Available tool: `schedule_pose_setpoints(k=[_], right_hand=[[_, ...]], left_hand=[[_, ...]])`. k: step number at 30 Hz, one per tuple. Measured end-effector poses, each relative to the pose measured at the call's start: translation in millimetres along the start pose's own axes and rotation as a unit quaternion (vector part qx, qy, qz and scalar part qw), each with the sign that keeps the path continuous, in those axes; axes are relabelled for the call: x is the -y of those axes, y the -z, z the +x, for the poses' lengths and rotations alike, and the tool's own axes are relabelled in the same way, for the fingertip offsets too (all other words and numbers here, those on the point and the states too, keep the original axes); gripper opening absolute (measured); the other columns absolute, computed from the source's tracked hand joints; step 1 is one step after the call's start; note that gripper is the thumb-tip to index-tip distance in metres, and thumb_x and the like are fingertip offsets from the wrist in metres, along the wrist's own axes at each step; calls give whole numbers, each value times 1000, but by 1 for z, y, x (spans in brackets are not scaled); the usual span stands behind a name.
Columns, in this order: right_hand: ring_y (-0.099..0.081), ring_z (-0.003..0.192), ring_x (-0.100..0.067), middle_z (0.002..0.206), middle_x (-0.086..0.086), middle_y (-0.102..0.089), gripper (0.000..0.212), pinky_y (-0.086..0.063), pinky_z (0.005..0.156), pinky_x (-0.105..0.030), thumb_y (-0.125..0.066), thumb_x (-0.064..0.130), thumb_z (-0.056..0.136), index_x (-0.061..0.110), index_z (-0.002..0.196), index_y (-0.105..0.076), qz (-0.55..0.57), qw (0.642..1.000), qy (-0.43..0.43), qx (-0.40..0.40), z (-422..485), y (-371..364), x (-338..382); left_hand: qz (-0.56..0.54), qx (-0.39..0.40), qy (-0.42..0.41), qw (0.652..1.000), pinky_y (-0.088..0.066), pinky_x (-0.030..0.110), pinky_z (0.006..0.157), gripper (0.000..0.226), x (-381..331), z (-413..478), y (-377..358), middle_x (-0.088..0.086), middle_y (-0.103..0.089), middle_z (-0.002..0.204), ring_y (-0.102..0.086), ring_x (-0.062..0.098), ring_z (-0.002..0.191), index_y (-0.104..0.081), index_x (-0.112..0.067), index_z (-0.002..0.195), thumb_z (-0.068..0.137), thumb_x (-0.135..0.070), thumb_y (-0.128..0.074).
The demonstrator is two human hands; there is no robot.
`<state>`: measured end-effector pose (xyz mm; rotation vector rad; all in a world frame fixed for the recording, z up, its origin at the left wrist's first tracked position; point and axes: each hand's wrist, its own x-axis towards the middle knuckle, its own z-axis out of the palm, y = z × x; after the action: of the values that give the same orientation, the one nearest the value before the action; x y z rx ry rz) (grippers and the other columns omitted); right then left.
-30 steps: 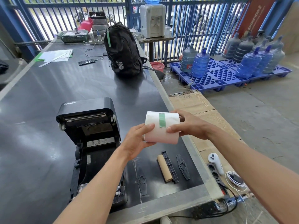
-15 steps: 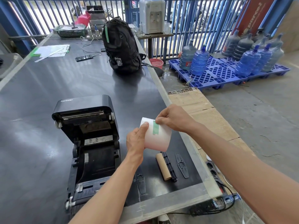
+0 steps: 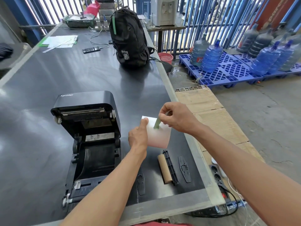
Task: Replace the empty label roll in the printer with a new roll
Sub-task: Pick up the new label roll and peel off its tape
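**Tape seal half lifted from the new roll, printer bay open to its left**

Farthest left on the dark table point(image 3: 40, 82) stands the printer point(image 3: 97, 160). Its lid point(image 3: 84, 101) is tipped up and back, and the bay below holds no roll. Just right of the bay, the left hand point(image 3: 138, 136) grips the left end of the new label roll point(image 3: 160, 137); the thumb lies along its upper edge, and the other fingers are hidden behind it. The roll is held in the air above the table, between the two hands, with its long axis running roughly left to right from one hand to the other.

A green tape strip point(image 3: 157, 123) stands up from the roll's face, its lower end on the paper. The right hand point(image 3: 177, 118) pinches the strip's upper end between thumb and forefinger.

Below the roll, toward the person, lie the empty cardboard core point(image 3: 164, 168) and, touching its right side, the black spindle point(image 3: 170, 167). Both have their long axes pointing away from the person, crosswise to the roll. A flat guide plate point(image 3: 184, 168) lies just to their right.

The step in hand looks like unsealing the roll, with loading not yet begun. The bay lies to the left of and below the roll, on the left hand's side. The spindle sits under the right hand's reach, so that hand is the likelier one to fetch it once the tape is off.
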<state>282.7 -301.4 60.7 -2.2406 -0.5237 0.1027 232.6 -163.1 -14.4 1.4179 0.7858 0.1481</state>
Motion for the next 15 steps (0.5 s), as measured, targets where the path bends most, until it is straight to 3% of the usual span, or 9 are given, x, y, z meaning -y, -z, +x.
schedule_pose_setpoints(k=[3,8,11,15], right_hand=[[-66,56,-19,65,-11,-66,8,-57,51,-30,-62,1,86,-4,80,-61,146,988,-34,-29,3,7,-7],[-67,57,-22,69,-15,-66,12,-60,58,-31,-65,-8,84,3,87,-61,217,973,-70,-32,15,30,-34],[-65,62,-23,71,-8,-64,19,-59,65,-36,-69,-6,80,2,97,-66,122,988,-91,29,21,30,-65],[-63,63,-15,66,5,-66,10,-47,59,-21,-74,5,78,10,86,-77,-104,975,-71,181,31,4,-98]], left_hand=[[-5,-28,29,999,-48,38,62,49,-3,6,-8,2,-58,70,-57,27,69,-59,-14,68,67,-63,-57],[-70,-49,84,993,-46,35,64,45,-5,17,-12,3,-61,79,-60,26,73,-58,-15,76,68,-59,-61],[-79,-61,83,992,-50,38,70,45,-9,28,-11,3,-63,84,-61,26,78,-59,-17,79,67,-60,-62],[-70,-72,68,993,-50,39,74,46,-12,39,-10,4,-63,86,-61,26,80,-58,-18,79,64,-62,-63]])
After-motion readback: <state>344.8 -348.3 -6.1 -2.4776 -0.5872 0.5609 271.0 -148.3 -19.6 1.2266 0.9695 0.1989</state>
